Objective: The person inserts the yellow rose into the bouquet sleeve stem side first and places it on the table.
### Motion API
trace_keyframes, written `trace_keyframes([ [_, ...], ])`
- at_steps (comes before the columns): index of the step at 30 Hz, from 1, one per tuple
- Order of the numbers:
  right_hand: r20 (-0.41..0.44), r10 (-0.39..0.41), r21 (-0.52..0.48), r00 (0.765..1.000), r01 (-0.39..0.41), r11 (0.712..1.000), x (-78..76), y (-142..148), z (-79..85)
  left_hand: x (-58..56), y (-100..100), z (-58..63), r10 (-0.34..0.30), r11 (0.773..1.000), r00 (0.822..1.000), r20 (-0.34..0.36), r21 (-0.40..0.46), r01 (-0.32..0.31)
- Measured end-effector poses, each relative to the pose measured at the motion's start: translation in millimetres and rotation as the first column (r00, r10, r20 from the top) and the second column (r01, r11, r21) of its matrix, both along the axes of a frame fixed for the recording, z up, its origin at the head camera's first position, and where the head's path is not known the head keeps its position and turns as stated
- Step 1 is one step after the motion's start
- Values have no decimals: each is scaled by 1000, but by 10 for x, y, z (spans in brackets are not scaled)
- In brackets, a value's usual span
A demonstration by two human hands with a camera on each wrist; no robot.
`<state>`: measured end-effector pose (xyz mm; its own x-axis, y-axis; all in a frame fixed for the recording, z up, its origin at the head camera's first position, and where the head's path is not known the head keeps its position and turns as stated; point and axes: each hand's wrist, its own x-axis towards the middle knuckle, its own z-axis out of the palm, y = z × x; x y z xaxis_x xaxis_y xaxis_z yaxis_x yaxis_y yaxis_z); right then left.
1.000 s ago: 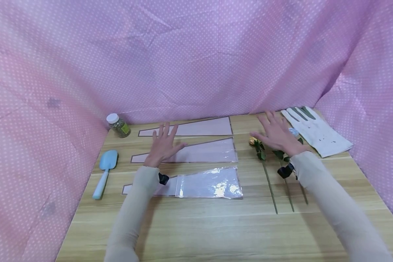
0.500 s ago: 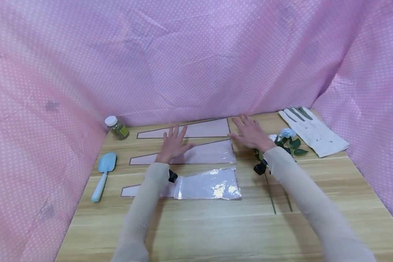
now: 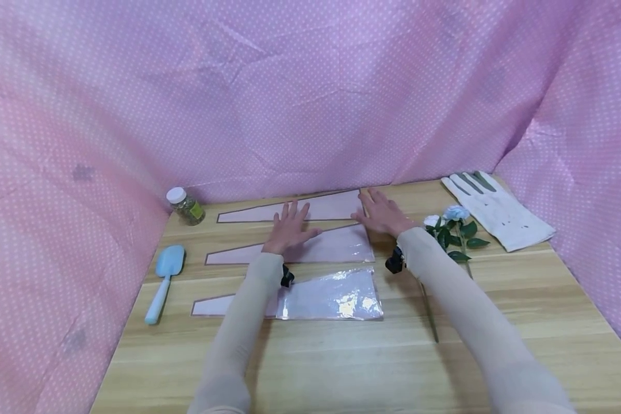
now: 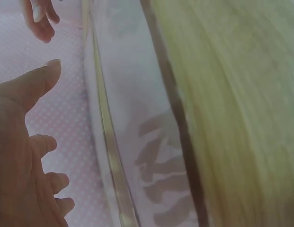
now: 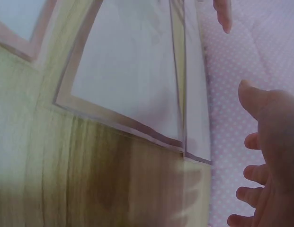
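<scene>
Three tapered, pale flower sleeves with brown borders lie one behind another: a far one [image 3: 336, 206], a middle one [image 3: 341, 244] and a near, shiny one [image 3: 326, 296]. Over the middle and far sleeves hovers my left hand [image 3: 290, 229], fingers spread and holding nothing. Shadows of its fingers fall on a sleeve in the left wrist view. At the wide right ends of the same two sleeves is my right hand [image 3: 384, 215], also spread, with nothing in it. In the right wrist view, its thumb and fingers [image 5: 253, 194] show apart from the sleeves.
Right of the right hand lie a white rose [image 3: 432, 221] and a blue rose [image 3: 456, 213]. Another stem [image 3: 428, 313] shows under the forearm. A white glove [image 3: 502, 215] lies at back right, a lidded jar [image 3: 186, 207] and a blue trowel [image 3: 165, 282] at left.
My right hand has moved left from over the roses to the sleeves' wide ends, uncovering the white and blue blooms. My left hand has shifted right along the sleeves, bringing the hands closer together.
</scene>
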<state>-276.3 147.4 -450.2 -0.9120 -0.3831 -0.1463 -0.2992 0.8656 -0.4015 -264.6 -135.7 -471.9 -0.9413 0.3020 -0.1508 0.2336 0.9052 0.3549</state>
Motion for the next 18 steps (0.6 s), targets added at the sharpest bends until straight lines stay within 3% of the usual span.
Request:
trace_keyframes([
  [7, 24, -5, 9, 1000, 5, 1000, -19, -66, -94, 15, 70, -24, -1, 1000, 1000, 18, -7, 1],
  [18, 94, -58, -33, 994, 61, 998, -198, -34, -290, -101, 174, -13, -31, 999, 996, 83, -14, 33],
])
